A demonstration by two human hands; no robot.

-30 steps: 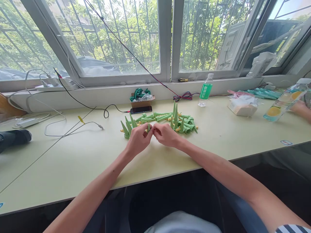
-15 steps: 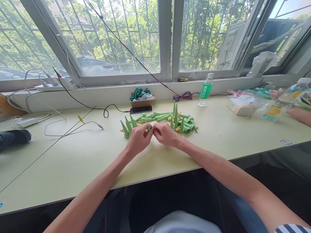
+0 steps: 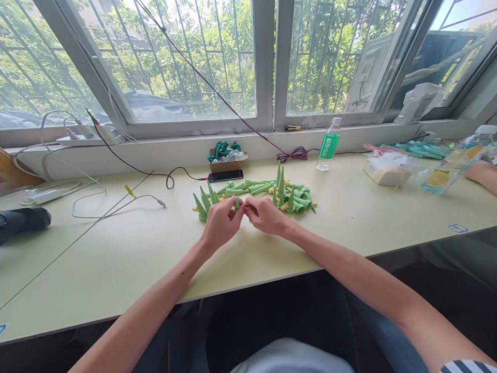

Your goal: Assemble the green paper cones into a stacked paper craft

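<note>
Smartphone (image 3: 225, 176) lies flat on the pale tabletop (image 3: 252, 264), dark screen up, with the red-tipped plug of a black cable (image 3: 153, 174) at its left end. Directly on the person's side of the phone, the left hand (image 3: 221, 220) is closed around a slim green plastic cone (image 3: 237, 204); the cone's pointed tip shows upright between thumb and forefinger, its lower part hidden. The right hand (image 3: 267, 213), on the person's side and to the phone's right, has thumb and forefinger drawn together at the left hand's fingertips; whether they pinch a small piece I cannot tell, since the fingers cover the spot.

At the phone's near left, a cluster of green cones (image 3: 201, 207) stands upright beside the left hand. To its near right, taller upright cones (image 3: 280, 182) rise behind the right hand, next to hollow green cones (image 3: 300, 205) on their sides and a few small yellow plastic pieces (image 3: 315, 203). More cones (image 3: 261, 187) lie just in front of the phone and to its right.

Just behind the phone sits a small open cardboard box (image 3: 227, 167) holding green plastic wrapping (image 3: 222, 151). To the phone's right are a coiled red-and-black cable (image 3: 293, 154), then a green-labelled water bottle (image 3: 329, 145); well apart on that side, a tilted bottle with lemon-slice print (image 3: 438, 178) stands near another person's forearm (image 3: 483, 176).
</note>
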